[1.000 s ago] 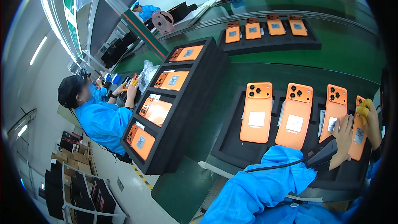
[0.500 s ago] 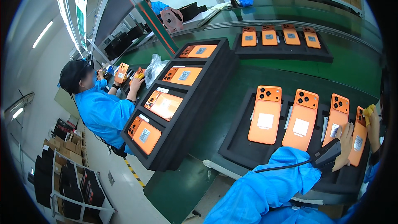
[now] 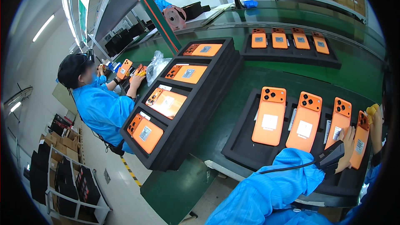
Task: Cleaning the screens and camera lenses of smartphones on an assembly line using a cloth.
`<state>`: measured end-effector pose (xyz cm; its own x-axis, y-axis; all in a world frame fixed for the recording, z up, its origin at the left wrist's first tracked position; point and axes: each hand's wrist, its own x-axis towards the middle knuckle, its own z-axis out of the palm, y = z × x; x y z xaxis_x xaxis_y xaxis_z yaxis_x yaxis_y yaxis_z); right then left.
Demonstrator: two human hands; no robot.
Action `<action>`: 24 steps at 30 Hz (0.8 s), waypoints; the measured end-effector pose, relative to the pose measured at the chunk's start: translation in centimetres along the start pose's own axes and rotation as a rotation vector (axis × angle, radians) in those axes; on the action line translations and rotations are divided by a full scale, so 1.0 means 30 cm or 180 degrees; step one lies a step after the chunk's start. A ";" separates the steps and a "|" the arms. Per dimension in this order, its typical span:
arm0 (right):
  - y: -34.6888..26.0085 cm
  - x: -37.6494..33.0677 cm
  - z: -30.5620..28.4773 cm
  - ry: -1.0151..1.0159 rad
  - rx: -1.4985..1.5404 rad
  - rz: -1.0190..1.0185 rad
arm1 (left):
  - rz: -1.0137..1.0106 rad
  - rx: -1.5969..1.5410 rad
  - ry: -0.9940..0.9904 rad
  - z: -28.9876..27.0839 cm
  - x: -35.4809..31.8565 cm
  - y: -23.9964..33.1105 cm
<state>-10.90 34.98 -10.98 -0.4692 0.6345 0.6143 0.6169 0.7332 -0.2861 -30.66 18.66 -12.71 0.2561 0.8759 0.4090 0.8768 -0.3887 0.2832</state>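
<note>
Four orange phones, backs up, are at the black foam tray (image 3: 237,146) in front of me. The rightmost phone (image 3: 359,148) is tilted, and my left hand (image 3: 346,152) grips its left edge, fingers partly over the neighbouring phone (image 3: 338,118). A black device with a cable (image 3: 329,158) is strapped at my left wrist. My right hand (image 3: 377,127), near the dark rim of the view, pinches a yellow cloth (image 3: 371,110) by the rightmost phone's camera end. Two more phones, a middle one (image 3: 306,118) and the leftmost one (image 3: 270,114), carry white labels.
To the left stands a stack of black foam trays (image 3: 200,112) with orange phones in the top one. Another loaded tray (image 3: 291,57) lies farther back on the green bench (image 3: 266,75). A co-worker in blue (image 3: 104,110) handles phones beside a clear plastic bag (image 3: 157,68).
The view has shifted slightly, moving the trays a little to the right. Both my hands stay at the rightmost phone, and the yellow cloth remains near its camera end.
</note>
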 end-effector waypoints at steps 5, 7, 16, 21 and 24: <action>-0.153 0.026 0.038 -0.0396 0.0422 0.0295 | -0.0103 0.0098 0.0075 0.023 0.010 -0.024; -0.187 0.022 0.058 -0.0323 0.0429 0.0305 | -0.0147 0.0104 0.0193 0.015 -0.002 -0.021; -0.234 -0.019 -0.054 -0.0669 0.0159 -0.0170 | -0.0031 0.0276 0.0911 0.033 0.008 0.005; -0.011 0.003 -0.053 0.0221 0.0893 0.0675 | 0.0092 -0.0257 -0.0271 -0.016 0.008 -0.011; -0.036 -0.003 -0.001 -0.0021 0.0154 0.0227 | -0.0177 0.0083 0.0722 0.191 0.054 0.012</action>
<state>-11.51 34.12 -10.71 -0.4294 0.6869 0.5864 0.6177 0.6970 -0.3641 -27.59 21.59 -16.92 0.1118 0.8078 0.5787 0.8979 -0.3316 0.2894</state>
